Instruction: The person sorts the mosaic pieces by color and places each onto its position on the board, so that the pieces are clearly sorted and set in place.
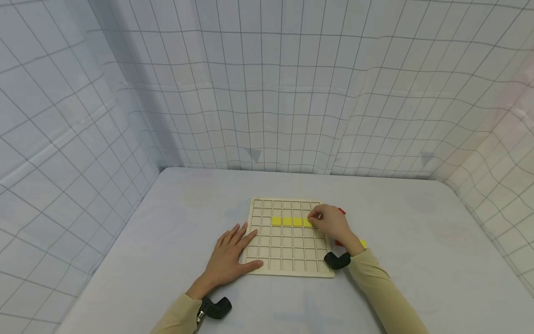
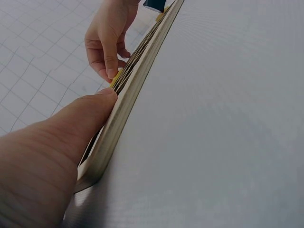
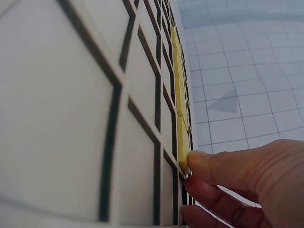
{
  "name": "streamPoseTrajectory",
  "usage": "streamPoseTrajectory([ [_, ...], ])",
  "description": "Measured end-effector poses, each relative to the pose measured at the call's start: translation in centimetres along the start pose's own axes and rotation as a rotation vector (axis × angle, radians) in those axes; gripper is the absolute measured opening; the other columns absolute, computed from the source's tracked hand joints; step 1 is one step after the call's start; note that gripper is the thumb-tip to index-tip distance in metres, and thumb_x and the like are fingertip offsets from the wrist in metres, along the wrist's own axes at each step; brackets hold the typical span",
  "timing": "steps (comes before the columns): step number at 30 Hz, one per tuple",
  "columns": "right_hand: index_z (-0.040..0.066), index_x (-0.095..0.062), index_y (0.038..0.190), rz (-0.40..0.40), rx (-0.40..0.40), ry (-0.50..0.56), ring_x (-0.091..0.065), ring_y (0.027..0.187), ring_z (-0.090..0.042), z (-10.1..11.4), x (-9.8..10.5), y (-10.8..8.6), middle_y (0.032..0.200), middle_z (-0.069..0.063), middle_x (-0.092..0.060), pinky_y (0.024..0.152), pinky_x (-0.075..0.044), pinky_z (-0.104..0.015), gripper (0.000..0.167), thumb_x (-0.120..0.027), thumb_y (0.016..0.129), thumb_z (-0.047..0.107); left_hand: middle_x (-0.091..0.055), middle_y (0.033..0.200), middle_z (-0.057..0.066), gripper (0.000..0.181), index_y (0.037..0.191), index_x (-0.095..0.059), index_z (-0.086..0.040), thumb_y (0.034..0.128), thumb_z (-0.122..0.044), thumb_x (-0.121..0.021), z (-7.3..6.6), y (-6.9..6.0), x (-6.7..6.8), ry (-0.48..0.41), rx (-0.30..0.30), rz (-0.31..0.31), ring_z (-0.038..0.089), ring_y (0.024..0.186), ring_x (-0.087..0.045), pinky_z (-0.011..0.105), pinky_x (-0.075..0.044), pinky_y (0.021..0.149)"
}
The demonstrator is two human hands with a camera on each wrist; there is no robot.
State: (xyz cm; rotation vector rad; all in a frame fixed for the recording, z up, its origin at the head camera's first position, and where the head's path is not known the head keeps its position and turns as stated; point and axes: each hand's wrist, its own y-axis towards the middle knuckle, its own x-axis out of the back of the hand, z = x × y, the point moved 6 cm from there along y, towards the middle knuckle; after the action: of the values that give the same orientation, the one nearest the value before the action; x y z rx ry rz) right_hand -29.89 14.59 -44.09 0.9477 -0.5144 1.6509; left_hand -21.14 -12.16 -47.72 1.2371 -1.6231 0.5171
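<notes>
A pale wooden grid board (image 1: 288, 266) lies on the table, with a row of several yellow square tiles (image 1: 287, 221) in its upper part. My left hand (image 1: 227, 257) rests with spread fingers over the board's left edge, its thumb on the lower-left corner. At the right end of the row, my right hand (image 1: 331, 225) pinches the last yellow tile (image 3: 183, 142) between thumb and finger. That tile sits in its cell in line with the others. My fingers cover part of it in the head view.
Beside the board's right edge, partly behind my right hand and wrist, lie red pieces (image 1: 342, 211) and a yellow piece (image 1: 363, 243). A white table (image 1: 200, 199) carries everything. White grid-patterned curtains (image 1: 267, 93) hang at the back and both sides.
</notes>
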Motion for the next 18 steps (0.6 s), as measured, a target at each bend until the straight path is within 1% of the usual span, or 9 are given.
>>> streamPoseTrajectory([
  [3,0.01,-0.071,0.082,-0.002,0.009,0.005,-0.054,0.067,-0.012,0.1,0.0,0.0,0.079,0.004,-0.062,0.058,-0.045,-0.029,0.007,-0.071,0.086,0.015,-0.024,0.154,0.01,0.082,0.147,-0.04,-0.018,0.0815,-0.064,-0.06,0.1,0.0,0.0,-0.004,0.0,-0.012,0.031,0.141,-0.015,0.052,-0.011,0.11],
  [8,0.008,-0.072,0.086,0.002,0.03,0.014,-0.057,0.073,-0.014,0.0,0.1,-0.2,0.084,0.002,-0.065,0.065,-0.048,-0.031,0.004,-0.071,0.086,0.012,-0.026,0.154,0.01,0.082,0.147,-0.04,-0.019,0.0812,-0.064,-0.06,0.3,-0.1,0.0,-0.001,-0.004,-0.028,0.031,0.141,-0.016,0.052,-0.012,0.109],
  [12,0.008,-0.073,0.091,0.015,0.047,0.013,-0.057,0.078,-0.014,-0.2,0.1,-0.4,0.092,0.0,-0.067,0.07,-0.048,-0.032,0.006,-0.07,0.087,0.01,-0.024,0.154,0.008,0.081,0.147,-0.039,-0.021,0.0816,-0.065,-0.059,0.3,0.0,-0.1,-0.003,0.002,-0.014,0.028,0.142,-0.014,0.051,-0.011,0.11],
  [15,0.008,-0.074,0.094,0.032,0.067,0.027,-0.056,0.078,-0.014,-0.4,0.2,-0.7,0.096,-0.002,-0.067,0.069,-0.047,-0.033,0.008,-0.068,0.087,0.008,-0.022,0.155,0.007,0.082,0.148,-0.038,-0.022,0.0817,-0.065,-0.058,0.3,0.0,-0.1,-0.01,0.011,0.003,0.027,0.142,-0.013,0.05,-0.01,0.11],
  [18,0.008,-0.074,0.096,0.054,0.079,0.043,-0.056,0.077,-0.013,-0.6,0.4,-1.0,0.095,0.0,-0.067,0.068,-0.047,-0.031,0.01,-0.068,0.089,0.011,-0.022,0.155,0.008,0.082,0.148,-0.038,-0.02,0.0821,-0.064,-0.059,0.2,0.0,-0.1,-0.016,0.009,0.013,0.028,0.142,-0.012,0.051,-0.01,0.11],
])
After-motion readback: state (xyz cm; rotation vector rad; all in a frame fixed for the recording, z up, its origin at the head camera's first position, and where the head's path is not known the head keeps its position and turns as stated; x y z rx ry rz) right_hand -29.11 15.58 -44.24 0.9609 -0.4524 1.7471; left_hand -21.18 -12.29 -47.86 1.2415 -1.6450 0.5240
